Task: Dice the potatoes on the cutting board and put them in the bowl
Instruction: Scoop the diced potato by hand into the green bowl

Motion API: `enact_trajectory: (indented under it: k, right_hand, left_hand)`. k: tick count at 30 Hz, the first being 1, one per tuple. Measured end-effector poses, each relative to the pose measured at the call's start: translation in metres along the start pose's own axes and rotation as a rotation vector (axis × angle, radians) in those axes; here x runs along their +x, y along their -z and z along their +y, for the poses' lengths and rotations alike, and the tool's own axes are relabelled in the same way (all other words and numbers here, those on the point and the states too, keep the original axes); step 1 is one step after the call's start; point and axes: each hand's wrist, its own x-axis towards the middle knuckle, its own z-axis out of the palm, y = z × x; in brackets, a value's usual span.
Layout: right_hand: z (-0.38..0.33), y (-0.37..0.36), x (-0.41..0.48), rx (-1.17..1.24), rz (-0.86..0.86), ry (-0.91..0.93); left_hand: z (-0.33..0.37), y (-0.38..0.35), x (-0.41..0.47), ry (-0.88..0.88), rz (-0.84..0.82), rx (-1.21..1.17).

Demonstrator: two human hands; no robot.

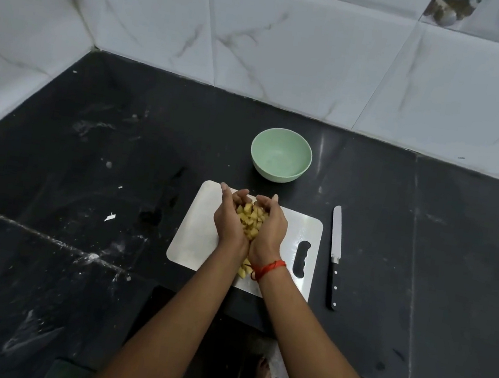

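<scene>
On the dark counter (86, 167) below marble tiles (293, 36), cupped-together hands (250, 223) hold diced potatoes (252, 216).

Head-worn view, steeply down and forward, close above dark counter (86, 167).

Dim, flat, bluish light fills the frame, brightest on the marble wall tiles (292, 45) across the top, with soft glare on the metal cutting board (201, 233) at centre, murky shadow at the bottom edge, and wide-angle bending of lines toward the corners.
</scene>
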Motion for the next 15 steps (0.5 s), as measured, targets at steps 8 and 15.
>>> enact_trajectory:
  k: [8, 15]
  right_hand:
    - [-0.026, -0.007, 0.015, 0.070, -0.047, 0.025]
    - [-0.100, -0.045, 0.069, 0.158, -0.031, 0.088]
  left_hand:
    - [0.012, -0.028, 0.003, -0.032, -0.004, -0.019]
    - [0.052, -0.117, 0.034, -0.085, -0.063, -0.061]
